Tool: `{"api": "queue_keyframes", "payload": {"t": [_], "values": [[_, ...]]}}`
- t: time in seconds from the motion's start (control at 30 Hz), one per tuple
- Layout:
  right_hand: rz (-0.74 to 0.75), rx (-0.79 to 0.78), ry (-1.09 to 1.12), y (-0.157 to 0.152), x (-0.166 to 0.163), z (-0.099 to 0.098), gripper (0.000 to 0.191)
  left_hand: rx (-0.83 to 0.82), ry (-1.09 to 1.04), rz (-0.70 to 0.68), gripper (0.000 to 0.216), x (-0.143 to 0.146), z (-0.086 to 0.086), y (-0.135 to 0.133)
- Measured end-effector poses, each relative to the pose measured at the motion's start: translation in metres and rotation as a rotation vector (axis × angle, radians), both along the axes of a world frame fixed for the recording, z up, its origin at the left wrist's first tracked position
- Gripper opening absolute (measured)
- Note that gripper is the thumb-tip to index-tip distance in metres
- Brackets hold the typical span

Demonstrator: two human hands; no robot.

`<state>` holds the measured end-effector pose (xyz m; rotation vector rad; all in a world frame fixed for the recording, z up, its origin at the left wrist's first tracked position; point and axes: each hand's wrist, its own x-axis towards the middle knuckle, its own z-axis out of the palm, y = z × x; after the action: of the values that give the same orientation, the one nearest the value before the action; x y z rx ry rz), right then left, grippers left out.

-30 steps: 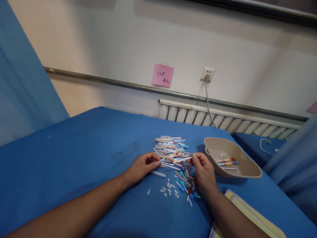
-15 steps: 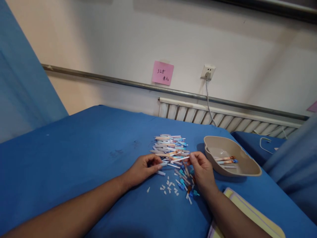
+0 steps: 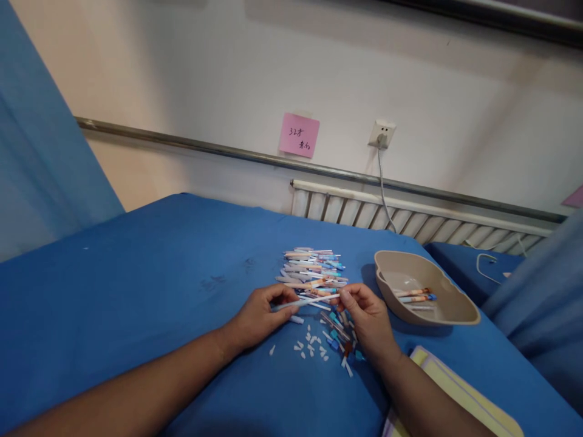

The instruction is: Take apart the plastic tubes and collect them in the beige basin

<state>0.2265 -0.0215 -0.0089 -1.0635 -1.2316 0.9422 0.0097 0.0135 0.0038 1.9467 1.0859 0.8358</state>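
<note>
Pale pen barrel (image 3: 304,301) and white rod (image 3: 327,298) line up end to end just below the centre of the frame, held between my two hands; I cannot tell how far one sits inside the other. My left hand (image 3: 268,308) pinches the barrel between thumb and fingers, and my right hand (image 3: 370,315) grips the rod's far end, the hands themselves apart. Just above them lies a row of pen parts (image 3: 314,267). Small white tips (image 3: 312,349) are scattered below, at lower centre, and a loose pile of coloured pieces (image 3: 334,344) sits beside my right hand. At right, a beige basin (image 3: 460,315) holds a few pens (image 3: 416,297); a yellow folded cloth (image 3: 464,397) lies at lower right, on the blue sheet (image 3: 136,273).
</note>
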Motion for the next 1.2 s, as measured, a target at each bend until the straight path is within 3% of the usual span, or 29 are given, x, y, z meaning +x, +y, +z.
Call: {"api": "queue_keyframes", "payload": {"t": [0.27, 0.6, 1.07, 1.2], "values": [[0.211, -0.018, -0.226, -0.010, -0.012, -0.004, 0.021, 0.125, 0.029, -0.087, 0.013, 0.005, 0.008, -0.021], [0.266, -0.071, -0.241, -0.010, -0.011, -0.007, 0.025, 0.103, -0.009, 0.039, 0.016, 0.006, 0.010, -0.026], [0.291, -0.053, -0.386, -0.007, -0.010, -0.014, 0.029, 0.098, 0.167, -0.194, 0.018, 0.003, 0.008, -0.024], [0.242, -0.060, -0.272, -0.005, -0.011, -0.014, 0.027, 0.108, 0.180, -0.203, 0.016, 0.003, 0.007, -0.024]]}}
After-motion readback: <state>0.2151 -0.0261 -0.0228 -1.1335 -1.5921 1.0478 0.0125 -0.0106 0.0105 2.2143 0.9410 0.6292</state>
